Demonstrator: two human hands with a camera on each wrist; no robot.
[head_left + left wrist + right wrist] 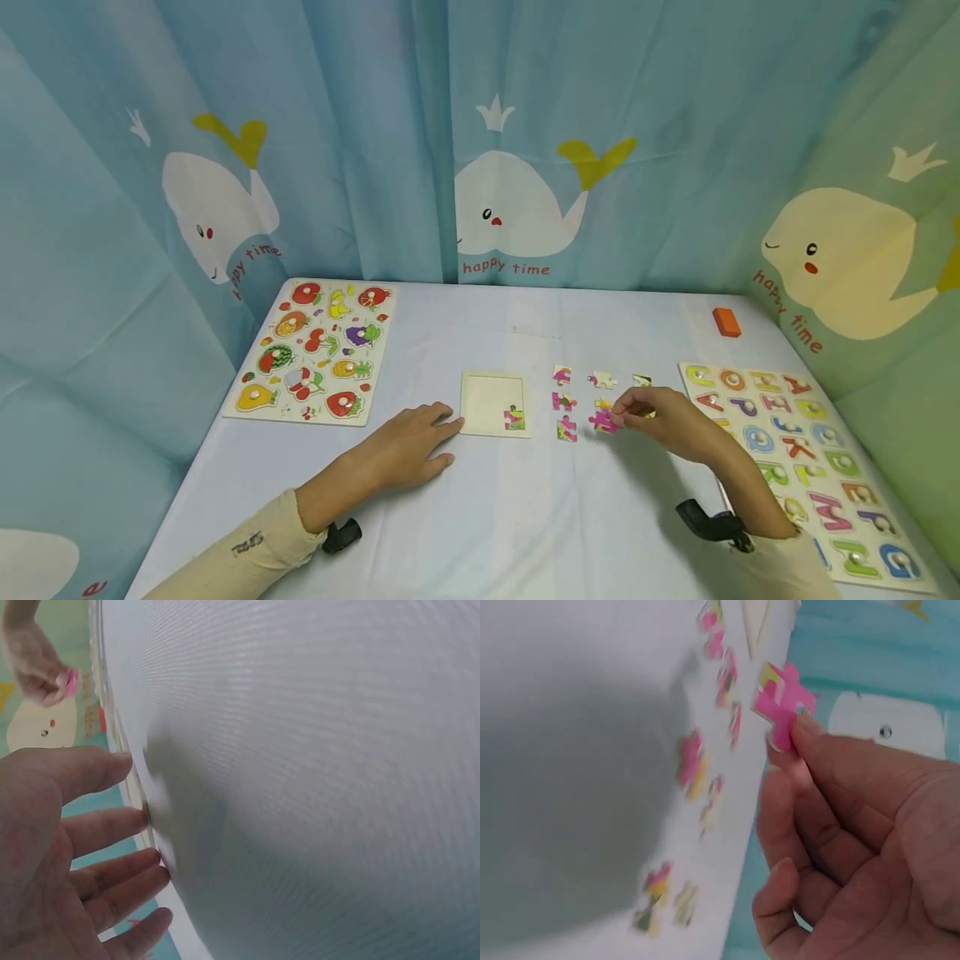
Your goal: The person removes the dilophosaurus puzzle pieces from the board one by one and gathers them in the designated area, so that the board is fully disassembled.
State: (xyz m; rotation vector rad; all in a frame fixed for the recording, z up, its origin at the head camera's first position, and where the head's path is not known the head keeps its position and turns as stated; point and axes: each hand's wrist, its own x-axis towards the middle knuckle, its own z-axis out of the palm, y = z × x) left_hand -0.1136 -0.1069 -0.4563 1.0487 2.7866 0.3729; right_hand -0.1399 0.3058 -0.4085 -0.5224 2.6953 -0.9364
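Note:
My right hand pinches a pink jigsaw piece between thumb and fingertips, raised over the table. In the head view this held piece overlaps a pink and yellow piece lying behind it. Left of that hand, several loose jigsaw pieces lie in rough columns. A small square puzzle tray has one piece in its lower right corner. My left hand is spread palm down at the tray's left side, fingertips right by its lower left corner, holding nothing. The left wrist view shows those fingers loosely extended.
A fruit peg board lies at the back left. An alphabet peg board covers the right side, partly under my right forearm in the head view. An orange block stands at the back right. Blue whale-print curtains surround the white table.

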